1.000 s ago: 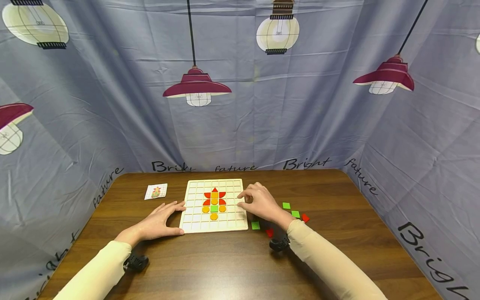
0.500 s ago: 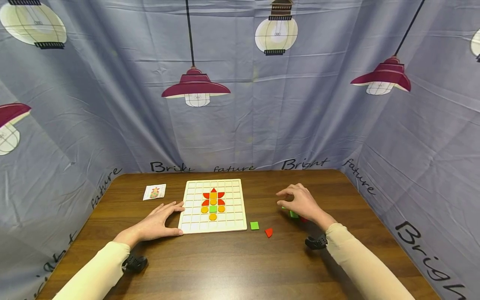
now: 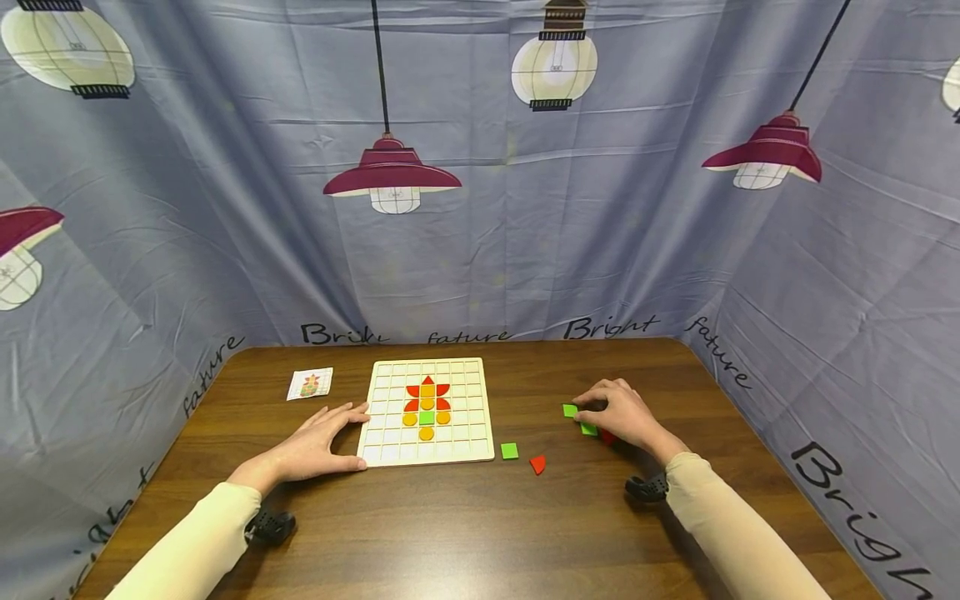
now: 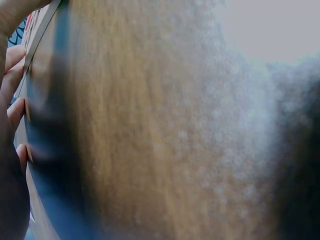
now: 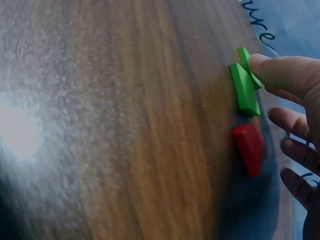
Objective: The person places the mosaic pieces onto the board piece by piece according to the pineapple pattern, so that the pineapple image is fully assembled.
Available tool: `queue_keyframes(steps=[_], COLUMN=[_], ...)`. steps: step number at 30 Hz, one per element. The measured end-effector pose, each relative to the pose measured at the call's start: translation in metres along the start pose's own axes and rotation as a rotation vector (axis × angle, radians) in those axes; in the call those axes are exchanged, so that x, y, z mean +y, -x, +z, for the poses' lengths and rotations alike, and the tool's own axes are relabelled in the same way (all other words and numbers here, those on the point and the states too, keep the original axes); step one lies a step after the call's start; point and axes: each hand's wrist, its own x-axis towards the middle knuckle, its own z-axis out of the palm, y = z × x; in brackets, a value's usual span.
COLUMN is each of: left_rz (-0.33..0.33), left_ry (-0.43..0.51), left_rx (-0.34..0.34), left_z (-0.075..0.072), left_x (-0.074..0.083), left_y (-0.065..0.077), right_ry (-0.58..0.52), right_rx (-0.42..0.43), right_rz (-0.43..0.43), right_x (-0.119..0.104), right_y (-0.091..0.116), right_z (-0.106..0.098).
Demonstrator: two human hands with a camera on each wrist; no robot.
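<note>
A pale gridded board (image 3: 465,442) lies on the table, bearing a figure of red, yellow and green tiles. My left hand (image 3: 307,446) touches its left side, thumb at the near corner and fingers spread along the edge. Over to the right, my right hand (image 3: 626,414) is low above loose pieces, thumb and forefinger parted around the right edge of a flat green square tile (image 3: 570,410). In the right wrist view the thumb overlaps that far tile; the forefinger's tip is hidden. Beside it lie a second green tile (image 5: 244,90) and a red piece (image 5: 248,149).
Between board and right hand lie another green square tile (image 3: 509,451) and a red rounded piece (image 3: 537,465). A small picture card (image 3: 309,384) with a pineapple-like figure lies left of the board. A curtain (image 3: 480,275) hangs behind the table's far edge.
My right hand has left the board's right edge and moved right to the loose green tiles, then lowered over them. The left hand has stayed at the board's left side.
</note>
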Motion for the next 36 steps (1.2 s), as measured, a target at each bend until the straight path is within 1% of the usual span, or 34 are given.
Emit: queue_keyframes(steps=[5,11,18,24,29,36], left_rz=[-0.001,0.000,0.000,0.003,0.004,0.005], left_ry=[0.007,0.004,0.016,0.019,0.017,0.019], left_rx=[-0.006,-0.003,-0.009,-0.007,-0.011,-0.011], left_z=[0.000,-0.001,-0.002,-0.002,-0.002,-0.002], left_x=[0.000,0.001,0.002,0.001,0.000,0.000], left_y=[-0.001,-0.001,-0.002,-0.002,-0.002,-0.001], right_ry=[-0.003,-0.002,-0.017,-0.012,-0.002,0.040], right_rx=[0.006,0.027,0.013,0.019,0.033,0.042], right_rz=[0.026,0.025,0.027,0.007,-0.026,-0.050], right_x=[0.000,0.001,0.003,0.007,0.009,0.009], right_y=[-0.002,-0.006,-0.007,-0.009,-0.011,-0.013], right_z=[0.003,0.004,0.003,0.005,0.007,0.010])
